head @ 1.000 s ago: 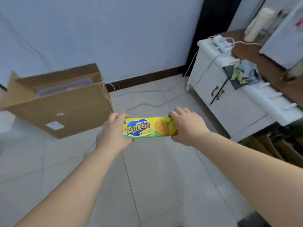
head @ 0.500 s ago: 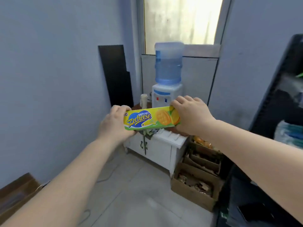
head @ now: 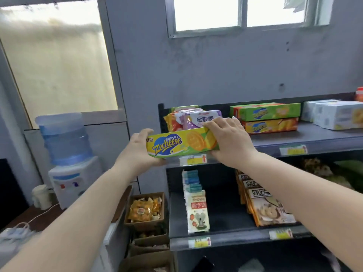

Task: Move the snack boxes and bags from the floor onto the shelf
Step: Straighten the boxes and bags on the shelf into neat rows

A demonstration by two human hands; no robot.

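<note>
A long yellow-green Zecheese biscuit box (head: 176,144) is held level between both hands, in front of the left end of the dark shelf's top board (head: 306,135). My left hand (head: 137,150) grips its left end. My right hand (head: 227,140) grips its right end, fingers over the top edge. Just behind the box stand purple and orange snack bags (head: 194,118). Two similar long boxes (head: 269,118), green on orange, are stacked further right on that board.
White boxes (head: 334,113) sit at the top board's right end. The lower board (head: 222,216) holds rows of snack packets (head: 196,209). A water dispenser (head: 66,158) stands to the left, and open cartons of snacks (head: 145,211) sit beside the shelf.
My view swung from the floor and cardboard box, past the water dispenser, to the shelf. Both hands kept their hold and carried the box up to the top board.
</note>
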